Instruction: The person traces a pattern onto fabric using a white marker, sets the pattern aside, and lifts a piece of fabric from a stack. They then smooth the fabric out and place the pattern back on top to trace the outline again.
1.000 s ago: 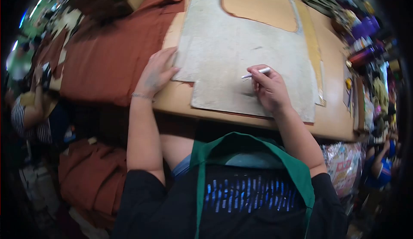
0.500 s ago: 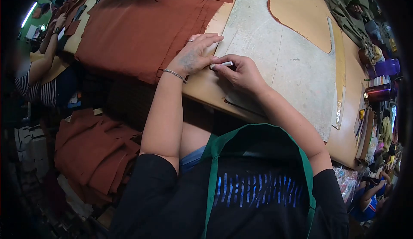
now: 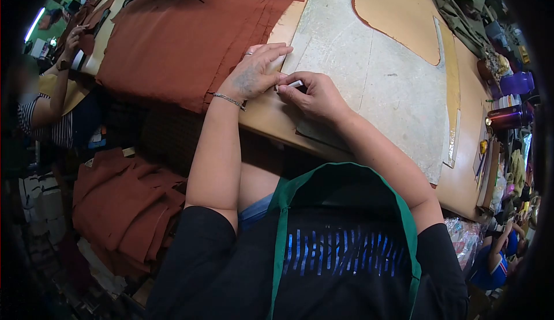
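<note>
A short white stick of chalk (image 3: pixel 296 83) is pinched between the thumb and fingers of my right hand (image 3: pixel 322 98). My left hand (image 3: pixel 255 75) lies with its fingers stretched out along the left edge of a large grey-white pattern board (image 3: pixel 398 101). Its thumb reaches toward the chalk, close to my right fingertips. Under the board is rust-brown cloth, showing as a thin line along the curved cutout. Left of my left hand, a stack of rust-brown fabric (image 3: pixel 179 49) with frayed edges covers the table (image 3: pixel 271 115).
Cut rust-brown pieces (image 3: pixel 124 204) are piled below the table at left. Olive cloth (image 3: pixel 453 3), a purple metallic bottle (image 3: pixel 508 116) and a purple container (image 3: pixel 516 82) line the far right. A person in a striped top (image 3: pixel 43 115) works at left; another person (image 3: pixel 490 265) is at lower right.
The view has shifted slightly, so the table and both hands appear a little further left. My hands keep the same pose, and the person at left has moved their arm.
</note>
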A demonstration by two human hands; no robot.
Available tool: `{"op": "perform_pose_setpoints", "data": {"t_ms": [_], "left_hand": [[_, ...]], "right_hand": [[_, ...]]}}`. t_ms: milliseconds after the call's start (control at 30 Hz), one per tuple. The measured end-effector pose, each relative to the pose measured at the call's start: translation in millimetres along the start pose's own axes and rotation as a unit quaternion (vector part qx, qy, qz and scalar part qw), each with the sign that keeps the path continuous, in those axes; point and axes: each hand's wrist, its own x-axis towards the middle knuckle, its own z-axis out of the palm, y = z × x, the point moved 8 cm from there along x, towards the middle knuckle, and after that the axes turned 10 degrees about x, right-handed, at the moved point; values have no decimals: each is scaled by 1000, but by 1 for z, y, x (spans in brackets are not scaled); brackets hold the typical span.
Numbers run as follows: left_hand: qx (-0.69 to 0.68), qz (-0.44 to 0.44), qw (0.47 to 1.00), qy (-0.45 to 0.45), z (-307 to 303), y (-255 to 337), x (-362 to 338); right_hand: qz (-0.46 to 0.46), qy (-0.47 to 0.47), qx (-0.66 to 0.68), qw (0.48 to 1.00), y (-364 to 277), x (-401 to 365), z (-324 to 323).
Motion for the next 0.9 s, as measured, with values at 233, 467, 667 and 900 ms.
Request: {"op": "perform_pose_setpoints", "data": {"t_ms": [233, 467, 667, 900], "left_hand": [[1, -11, 1000, -7, 0, 1, 0], [1, -1, 1000, -10, -1, 3, -1], [-8, 0, 1000, -12, 1, 2, -1], [-20, 8, 1000, 9, -1, 3, -2]], "right_hand": [[-22, 18, -44, 999, -7, -1, 0], [-75, 42, -90, 992, -19, -15, -11], [-15, 65, -114, 991, -17, -34, -34], [83, 51, 47, 994, -11, -45, -34]]}}
